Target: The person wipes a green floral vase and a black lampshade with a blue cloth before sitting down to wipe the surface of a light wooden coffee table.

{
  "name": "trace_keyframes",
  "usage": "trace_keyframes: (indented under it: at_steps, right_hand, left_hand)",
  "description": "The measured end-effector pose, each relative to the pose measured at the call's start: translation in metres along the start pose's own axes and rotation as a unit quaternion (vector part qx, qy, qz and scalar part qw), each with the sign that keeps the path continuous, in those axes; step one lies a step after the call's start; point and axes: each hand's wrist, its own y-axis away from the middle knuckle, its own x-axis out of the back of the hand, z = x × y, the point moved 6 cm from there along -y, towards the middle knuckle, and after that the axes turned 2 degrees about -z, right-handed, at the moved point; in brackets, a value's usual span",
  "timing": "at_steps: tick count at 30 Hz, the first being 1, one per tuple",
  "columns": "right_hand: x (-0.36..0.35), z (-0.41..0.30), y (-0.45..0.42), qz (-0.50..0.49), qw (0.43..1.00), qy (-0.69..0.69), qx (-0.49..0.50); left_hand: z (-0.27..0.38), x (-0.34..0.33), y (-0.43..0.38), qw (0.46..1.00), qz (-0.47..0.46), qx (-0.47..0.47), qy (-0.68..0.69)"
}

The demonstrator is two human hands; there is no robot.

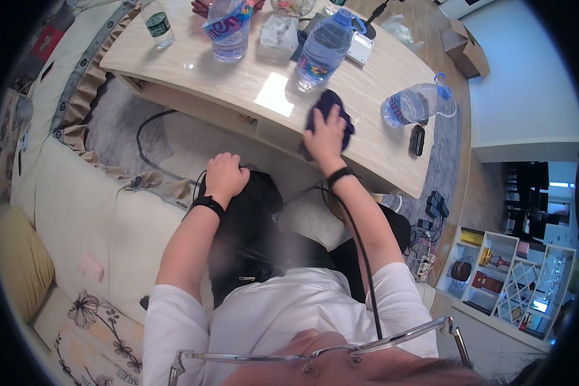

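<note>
My right hand [325, 135] presses with spread fingers on a bunched dark purple cloth [329, 100] at the near edge of a glossy, light stone-patterned coffee table [198, 77]. Part of the cloth hangs at the table's edge. Just beyond it stands a large clear plastic water bottle [324, 46] with a blue cap and handle. My left hand [226, 174] rests on my knee in black trousers [265, 190] and holds nothing. Its fingers bend over the knee, with the thumb apart.
A second large bottle [410, 105] lies near a black case [417, 140] on the right. A cut-open bottle [229, 34], a small bottle [158, 24] and a tissue pack [278, 37] stand farther back. A black cable [354, 217] crosses my right arm. Adapters [436, 204] lie on the floor.
</note>
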Motion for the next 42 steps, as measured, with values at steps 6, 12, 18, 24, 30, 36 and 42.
trace_keyframes:
  at_steps: [6, 12, 18, 24, 30, 36, 42]
  right_hand:
    - [-0.029, -0.09, -0.044, 0.026, 0.989, -0.035, 0.138]
    - [-0.026, -0.08, -0.049, 0.05, 0.98, -0.07, 0.177]
    - [-0.002, -0.028, -0.012, 0.005, 0.987, -0.066, 0.147]
    - [0.038, 0.097, 0.05, 0.029, 0.998, -0.043, 0.023]
    - [0.086, 0.216, 0.127, 0.047, 0.992, 0.032, -0.115]
    - [0.095, 0.263, 0.169, 0.08, 0.974, 0.111, -0.178]
    - [0.089, 0.251, 0.152, 0.025, 0.964, 0.121, -0.237]
  left_hand:
    - [0.005, 0.008, -0.006, 0.999, 0.034, -0.011, 0.002]
    - [-0.002, 0.004, -0.01, 1.0, 0.015, 0.009, 0.006]
    - [-0.006, 0.0, -0.004, 1.0, 0.007, 0.023, -0.018]
    - [0.005, 0.003, 0.0, 0.999, 0.02, 0.022, -0.036]
    - [0.014, 0.002, 0.012, 0.998, 0.017, 0.019, -0.055]
    - [0.015, 0.001, 0.016, 0.998, 0.012, 0.016, -0.06]
    - [0.015, 0.0, 0.013, 0.998, 0.014, 0.005, -0.058]
